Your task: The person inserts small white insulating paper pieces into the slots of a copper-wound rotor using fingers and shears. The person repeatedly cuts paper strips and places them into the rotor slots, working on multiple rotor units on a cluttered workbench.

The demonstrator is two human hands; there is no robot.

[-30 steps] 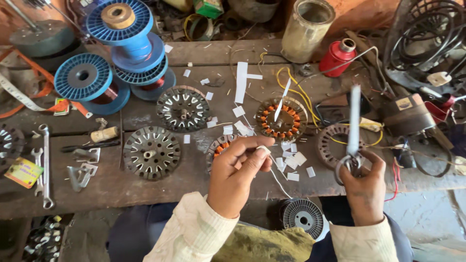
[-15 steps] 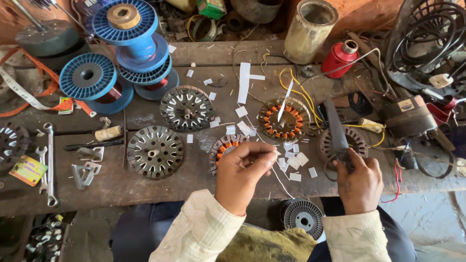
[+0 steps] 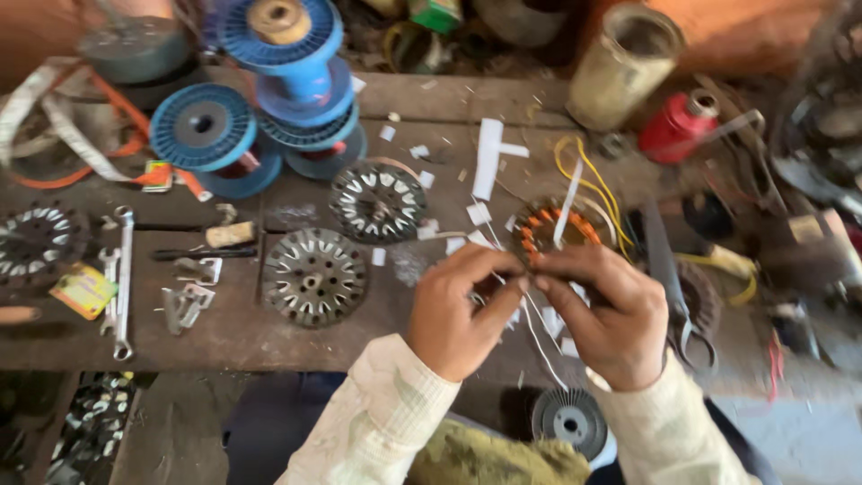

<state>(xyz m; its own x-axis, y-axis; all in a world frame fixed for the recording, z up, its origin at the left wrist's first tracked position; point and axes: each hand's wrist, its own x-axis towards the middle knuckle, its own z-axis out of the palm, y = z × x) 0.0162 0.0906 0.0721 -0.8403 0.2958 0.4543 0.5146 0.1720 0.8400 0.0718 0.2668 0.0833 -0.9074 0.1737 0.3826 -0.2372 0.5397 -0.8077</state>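
Note:
My left hand [image 3: 458, 314] and my right hand [image 3: 615, 319] meet fingertip to fingertip over the middle of the wooden bench [image 3: 224, 337]. Both pinch a thin white strip [image 3: 541, 334], whose loose end hangs down toward my lap. Just behind the fingers lies a stator with orange copper windings [image 3: 545, 224], partly hidden by them. Grey scissors [image 3: 669, 283] lie flat on the bench right of my right hand, apart from it.
Two bare steel stators [image 3: 314, 274] [image 3: 377, 202] lie left of the hands, with blue wire spools [image 3: 280, 40] behind. Wrenches [image 3: 121, 269] are at the left, and a red can [image 3: 678, 127] and a jar [image 3: 624, 67] at the back right. White paper scraps [image 3: 488, 157] dot the bench. A small wheel [image 3: 568, 420] sits below the edge.
My right hand held the scissors upright, lowered them to the bench and let go. It then moved left to join my left hand on the white strip.

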